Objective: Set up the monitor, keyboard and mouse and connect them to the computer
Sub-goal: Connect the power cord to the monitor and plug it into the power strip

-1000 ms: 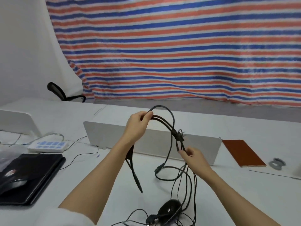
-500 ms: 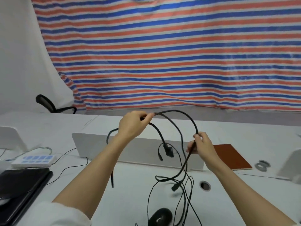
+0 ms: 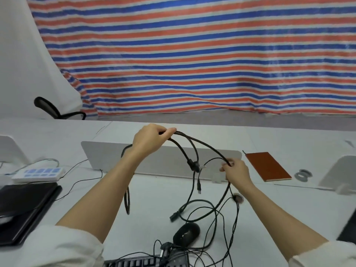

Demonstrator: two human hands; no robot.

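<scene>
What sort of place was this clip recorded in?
Probably an office staged for recording: white desks with a low divider panel, an office chair, and a striped tarp hung as a backdrop.

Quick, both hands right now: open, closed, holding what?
Left hand: closed, pinching the black cable bundle at its raised top.
Right hand: closed, gripping a cable of the same bundle lower down.

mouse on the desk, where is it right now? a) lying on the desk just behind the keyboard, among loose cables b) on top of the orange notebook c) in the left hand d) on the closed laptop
a: the black mouse lies on the desk just beyond the keyboard with loose cables around it, while both hands are up holding the black cable bundle.
</scene>
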